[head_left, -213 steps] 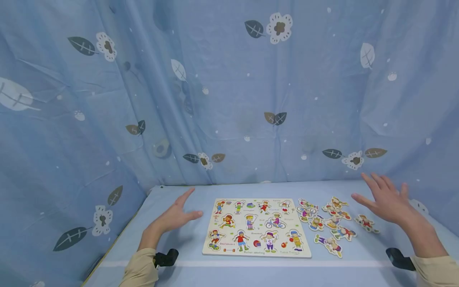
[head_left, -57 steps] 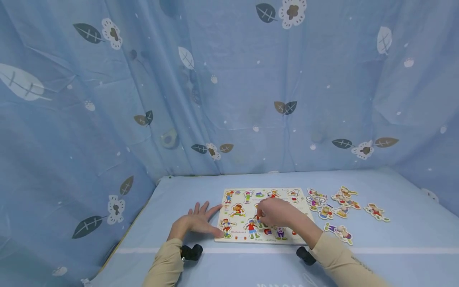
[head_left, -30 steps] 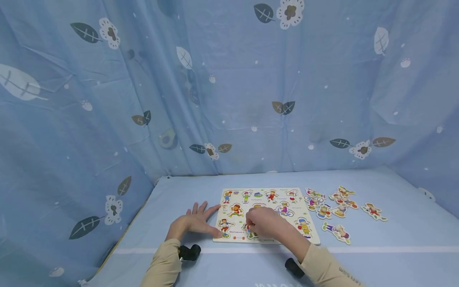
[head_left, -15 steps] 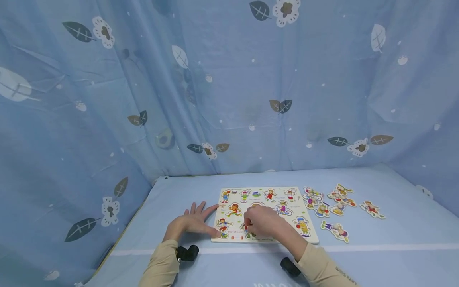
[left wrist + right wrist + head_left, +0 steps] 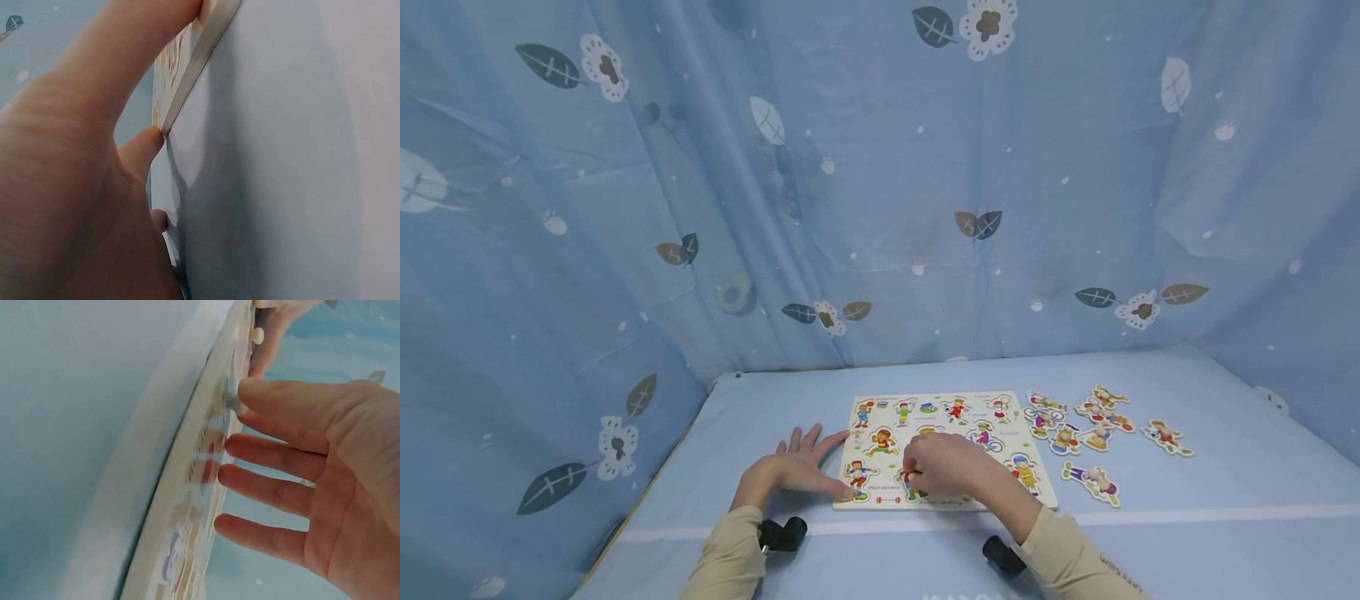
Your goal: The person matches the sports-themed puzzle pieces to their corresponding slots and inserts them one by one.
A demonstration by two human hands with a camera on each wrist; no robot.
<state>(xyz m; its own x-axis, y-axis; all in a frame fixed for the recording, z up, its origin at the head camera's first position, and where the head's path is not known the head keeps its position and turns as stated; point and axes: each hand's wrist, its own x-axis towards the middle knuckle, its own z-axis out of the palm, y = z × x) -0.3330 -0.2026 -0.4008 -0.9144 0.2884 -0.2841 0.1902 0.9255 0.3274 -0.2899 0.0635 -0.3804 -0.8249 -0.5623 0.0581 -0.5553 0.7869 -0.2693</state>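
Person is seated at a table [image 5: 1187,533] draped in blue cloth, working a wooden puzzle board [image 5: 1037,483] that lies flat near the front edge, centre.

Left hand [image 5: 793,471]: flat, fingers spread and straight, palm on the cloth. Thumb and forefinger press the board's left edge; the left wrist view shows the fingertips [image 5: 147,140] butted right against the rim. Looks like a brace so the board can't slide sideways.

Right hand [image 5: 947,467]: over the front-middle of the board, fingers bent down onto a piece with a red knob [image 5: 911,477]. From the head view it reads as a pinch on that knob. The right wrist view, though, shows the fingers [image 5: 275,456] fairly straight, tips at the board face, one small peg just at a fingertip. So: touching the piece for sure, a real grip I can't confirm.

Loose puzzle pieces [image 5: 1093,429] sit in a cluster just right of the board, within easy reach of the right hand, one apart further right [image 5: 1165,436].

Blue flowered curtain [image 5: 880,183] hangs behind and on both sides.
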